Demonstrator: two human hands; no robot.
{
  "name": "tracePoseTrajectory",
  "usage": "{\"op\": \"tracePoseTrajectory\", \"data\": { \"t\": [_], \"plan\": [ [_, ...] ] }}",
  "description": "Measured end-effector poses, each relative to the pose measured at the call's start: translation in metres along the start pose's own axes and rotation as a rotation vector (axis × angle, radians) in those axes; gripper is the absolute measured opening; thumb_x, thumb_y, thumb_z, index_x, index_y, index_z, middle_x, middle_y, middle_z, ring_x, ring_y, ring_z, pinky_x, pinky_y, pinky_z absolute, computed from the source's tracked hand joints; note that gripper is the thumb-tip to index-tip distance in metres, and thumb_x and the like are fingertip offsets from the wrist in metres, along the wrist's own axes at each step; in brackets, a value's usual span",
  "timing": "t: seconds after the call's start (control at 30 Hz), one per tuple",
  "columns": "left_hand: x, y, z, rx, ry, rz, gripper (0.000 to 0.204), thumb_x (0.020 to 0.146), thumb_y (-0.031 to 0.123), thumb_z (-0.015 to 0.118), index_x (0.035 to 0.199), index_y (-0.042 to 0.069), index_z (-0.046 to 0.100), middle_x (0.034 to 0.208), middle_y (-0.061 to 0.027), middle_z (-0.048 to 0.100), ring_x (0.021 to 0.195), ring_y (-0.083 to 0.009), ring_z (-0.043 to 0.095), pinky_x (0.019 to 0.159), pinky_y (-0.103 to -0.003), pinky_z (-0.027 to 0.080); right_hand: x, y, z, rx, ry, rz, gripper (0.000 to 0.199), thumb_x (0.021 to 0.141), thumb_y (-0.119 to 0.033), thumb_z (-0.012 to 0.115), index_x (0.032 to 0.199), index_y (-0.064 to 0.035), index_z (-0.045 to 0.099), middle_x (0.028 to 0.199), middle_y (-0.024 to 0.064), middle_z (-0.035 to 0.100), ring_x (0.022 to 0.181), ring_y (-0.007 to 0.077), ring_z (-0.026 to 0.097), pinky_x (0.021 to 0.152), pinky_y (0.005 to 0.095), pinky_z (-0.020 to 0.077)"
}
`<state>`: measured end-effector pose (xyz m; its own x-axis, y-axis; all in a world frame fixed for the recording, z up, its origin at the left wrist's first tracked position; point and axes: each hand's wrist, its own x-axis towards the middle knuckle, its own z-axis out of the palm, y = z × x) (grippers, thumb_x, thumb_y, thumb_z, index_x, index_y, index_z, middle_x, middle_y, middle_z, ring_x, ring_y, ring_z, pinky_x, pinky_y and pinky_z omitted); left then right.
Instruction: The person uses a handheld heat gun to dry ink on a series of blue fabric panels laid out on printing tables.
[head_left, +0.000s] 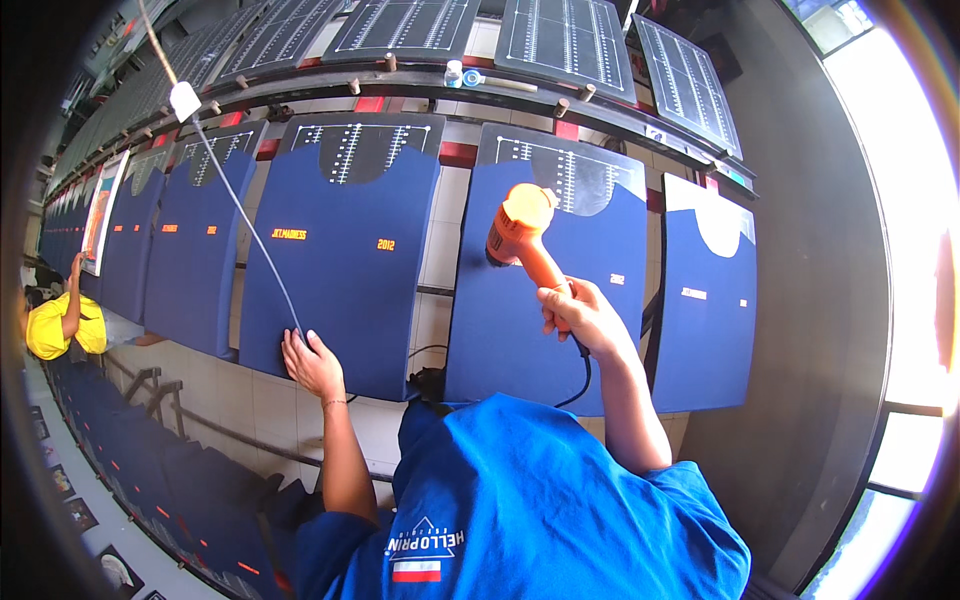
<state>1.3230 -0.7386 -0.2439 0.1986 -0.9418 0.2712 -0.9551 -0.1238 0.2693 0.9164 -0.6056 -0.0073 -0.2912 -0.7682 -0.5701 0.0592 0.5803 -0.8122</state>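
My right hand (pixel 585 315) is wrapped round the handle of an orange hair dryer (pixel 525 225). Its head is tipped down over a navy shirt (pixel 520 330) stretched on a printing board, covering part of the orange print there. A dark cord leaves the foot of the handle. My left hand (pixel 315 367) is at the lower edge of another navy shirt (pixel 335 270), fingers closed on a grey power cord (pixel 248 220). That cord runs taut from a white plug connector (pixel 185 101) at the upper left down to my fingers.
More boards with navy printed shirts stand to the left and at the right, by a grey wall (pixel 800 260). Bare black boards (pixel 565 45) with white rulers line the far side of a metal rail. A small bottle (pixel 454 73) sits there. A person in yellow (pixel 65 325) works far left.
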Motion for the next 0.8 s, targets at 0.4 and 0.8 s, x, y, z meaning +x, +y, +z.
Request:
{"op": "tracePoseTrajectory", "data": {
  "t": [0.4,0.8],
  "plan": [
    [0.004,0.013,-0.004,0.04,-0.005,-0.046,0.047,0.101,0.036,0.051,0.132,0.001,0.055,0.145,-0.009,0.053,0.136,-0.0283,0.045,0.11,-0.046,0.035,0.002,0.001,0.007,-0.035,0.009,-0.02,0.035,0.093,-0.033,0.067,0.106,-0.0013,0.06,0.076,0.0026,0.061,0.068,0.0102,0.062,0.061,0.0255,0.0502],
    [0.004,0.013,-0.005,0.044,-0.007,-0.05,0.044,0.1,0.035,0.052,0.131,0.003,0.055,0.145,-0.0085,0.052,0.136,-0.0283,0.045,0.11,-0.046,0.035,0.003,-0.001,0.007,-0.074,0.027,-0.027,0.036,0.093,-0.034,0.067,0.105,-0.0004,0.061,0.077,0.002,0.061,0.065,0.0093,0.06,0.059,0.0249,0.0485]
  ]
}}
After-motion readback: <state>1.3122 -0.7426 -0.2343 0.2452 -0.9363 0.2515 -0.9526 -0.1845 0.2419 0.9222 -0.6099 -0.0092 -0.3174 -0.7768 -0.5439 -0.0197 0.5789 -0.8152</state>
